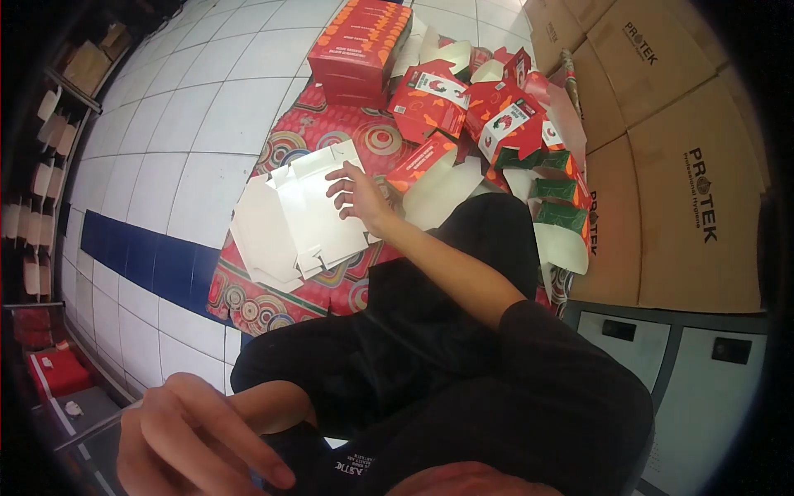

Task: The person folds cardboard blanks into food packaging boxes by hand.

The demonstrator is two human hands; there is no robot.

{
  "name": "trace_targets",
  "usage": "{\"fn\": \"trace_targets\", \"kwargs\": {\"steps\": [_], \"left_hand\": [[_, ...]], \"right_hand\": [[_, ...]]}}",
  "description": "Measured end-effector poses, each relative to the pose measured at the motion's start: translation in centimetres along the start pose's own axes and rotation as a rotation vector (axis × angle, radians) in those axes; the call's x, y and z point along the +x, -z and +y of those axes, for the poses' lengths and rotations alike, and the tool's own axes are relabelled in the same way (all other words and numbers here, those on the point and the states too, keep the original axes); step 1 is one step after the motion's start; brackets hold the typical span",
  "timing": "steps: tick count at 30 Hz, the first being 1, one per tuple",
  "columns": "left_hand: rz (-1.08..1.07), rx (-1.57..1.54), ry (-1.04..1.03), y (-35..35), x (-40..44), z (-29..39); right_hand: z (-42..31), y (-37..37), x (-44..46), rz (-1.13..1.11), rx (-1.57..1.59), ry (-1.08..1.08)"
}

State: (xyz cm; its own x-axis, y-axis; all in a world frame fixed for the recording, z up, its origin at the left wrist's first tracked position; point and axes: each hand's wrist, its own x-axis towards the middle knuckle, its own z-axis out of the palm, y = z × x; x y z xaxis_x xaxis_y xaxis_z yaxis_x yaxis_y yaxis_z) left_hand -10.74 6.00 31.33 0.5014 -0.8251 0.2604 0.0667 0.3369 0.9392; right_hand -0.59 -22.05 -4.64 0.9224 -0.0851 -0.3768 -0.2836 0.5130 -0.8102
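My right hand (361, 198) reaches out over flat white cardboard pieces (310, 194), its fingers spread and nothing gripped in them. Whether the fingertips press on the card is hard to tell. The pieces are box blanks lying overlapped, with tabs and slots along their edges. Close to the camera at the lower left is my left hand (194, 434), raised well off the floor. Its fingers are bent but apart, no object shows in them, and part of the hand is cut off by the frame edge.
Red printed boxes (430, 99) lie heaped on the patterned red mat (285, 310), beside a larger closed red box (351, 62). Brown cartons (686, 190) are stacked along the right above grey cabinets (703, 397). Shelving (45, 190) lines the left.
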Motion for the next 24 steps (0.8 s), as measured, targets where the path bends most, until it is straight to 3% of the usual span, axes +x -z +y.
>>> {"fn": "trace_targets", "kwargs": {"steps": [1,3,10,16,19,22,24], "left_hand": [[0.002,0.003,-0.001,0.4,0.3,-0.6],[-0.211,0.086,-0.354,1.5,1.4,-2.6],[-0.234,0.157,-0.407,1.3,1.7,-2.7],[-0.172,0.080,-0.328,1.2,1.6,-2.3],[-0.286,-0.009,-0.335,1.9,1.9,-2.2],[-0.294,0.049,-0.160,1.9,2.2,-1.5],[-0.399,-0.051,-0.394,2.2,3.2,-3.1]], "right_hand": [[0.0,0.0,0.1,-0.003,0.002,-0.004],[0.1,0.1,0.2,-0.007,0.003,-0.008],[0.1,0.0,0.3,0.005,-0.001,-0.003],[-0.2,-0.1,-0.1,-0.013,-0.010,-0.011],[-0.3,-0.1,-0.2,-0.008,-0.012,-0.015],[-0.3,-0.1,0.0,-0.009,-0.010,-0.018],[-0.3,-0.1,0.0,-0.005,-0.009,-0.025]]}}
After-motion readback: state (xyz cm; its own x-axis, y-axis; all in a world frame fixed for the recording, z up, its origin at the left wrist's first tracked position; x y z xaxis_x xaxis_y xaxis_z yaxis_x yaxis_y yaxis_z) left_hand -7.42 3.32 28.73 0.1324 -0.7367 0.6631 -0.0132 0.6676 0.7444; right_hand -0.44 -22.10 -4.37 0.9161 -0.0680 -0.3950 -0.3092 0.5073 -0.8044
